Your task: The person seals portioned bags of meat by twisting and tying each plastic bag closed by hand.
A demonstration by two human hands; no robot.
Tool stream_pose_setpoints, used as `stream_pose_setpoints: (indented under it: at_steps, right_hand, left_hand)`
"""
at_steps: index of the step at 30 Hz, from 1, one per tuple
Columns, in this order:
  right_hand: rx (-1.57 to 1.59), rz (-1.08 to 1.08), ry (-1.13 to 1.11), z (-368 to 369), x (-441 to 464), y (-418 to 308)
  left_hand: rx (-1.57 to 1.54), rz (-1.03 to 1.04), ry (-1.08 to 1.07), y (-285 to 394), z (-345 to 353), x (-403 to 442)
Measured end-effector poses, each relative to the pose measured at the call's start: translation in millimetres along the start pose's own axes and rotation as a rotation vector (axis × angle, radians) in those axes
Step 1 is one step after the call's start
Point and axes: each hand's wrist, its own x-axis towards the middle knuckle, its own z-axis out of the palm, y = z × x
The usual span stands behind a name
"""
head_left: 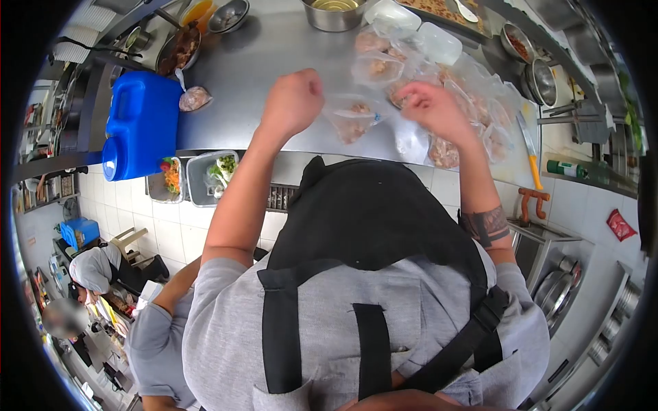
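Observation:
My left hand [293, 103] is raised over the steel table, its fingers curled into a fist; I see nothing sticking out of it. Between my hands lies a small clear plastic bag [354, 123] with pale pinkish pieces, likely raw meat, inside. My right hand [439, 113] is slightly blurred, its fingers loosely bent and apart, just right of that bag. It hovers at the edge of a heap of similar filled bags [473, 103]. Another filled bag [444, 152] sits below my right wrist.
A blue jerrycan [142, 116] stands at the left beside a small bag [195, 98] with a white spoon. A knife [529, 147] with an orange handle lies at the right. A metal pot [334, 17] is at the back. Vegetable bins [195, 179] sit below; a co-worker [161, 342] is behind left.

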Motion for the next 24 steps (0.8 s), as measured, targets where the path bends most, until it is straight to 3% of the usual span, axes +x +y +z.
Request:
stream_pose_setpoints:
  at_steps: [1,2,4,6,7,9,10,13,15,16,18,21,24]
  right_hand:
    - [0.001,-0.004,0.002,16,9,17]
    - [-0.126,-0.270,0.113,42,21,36]
    - [-0.241,-0.461,0.133,77,36,30]
    - [-0.223,-0.390,0.039,89,46,13]
    - [-0.177,-0.214,-0.037,87,55,5]
    - [-0.012,0.007,-0.127,79,59,-17]
    - [-0.008,0.006,-0.126,73,59,-30]
    - [0.188,0.008,-0.152,63,58,-64]
    - [0.236,-0.098,-0.099,63,65,-82]
    - [0.237,-0.098,-0.102,61,70,-87]
    - [0.171,-0.113,0.032,54,80,-95]
    - [0.234,-0.037,0.070,48,80,-94]
    - [0.246,-0.013,0.073,48,76,-96]
  left_hand:
    - [0.003,0.003,0.002,2,1,1]
    - [-0.112,0.045,-0.031,5,4,1]
    - [-0.224,0.094,-0.070,9,13,6]
    - [-0.627,0.096,-0.168,4,26,15]
    - [-0.623,0.095,-0.166,-1,25,16]
    - [-0.945,-0.014,0.147,-14,15,19]
    - [-0.941,-0.013,0.144,-25,21,17]
    - [-0.727,0.281,-0.066,-37,38,10]
    - [-0.792,0.244,-0.459,-7,28,7]
    - [-0.792,0.241,-0.457,-2,25,8]
    - [-0.802,0.004,-0.423,4,23,12]
    - [-0.992,-0.081,-0.544,2,17,10]
    - [-1.153,-0.038,-0.608,2,17,0]
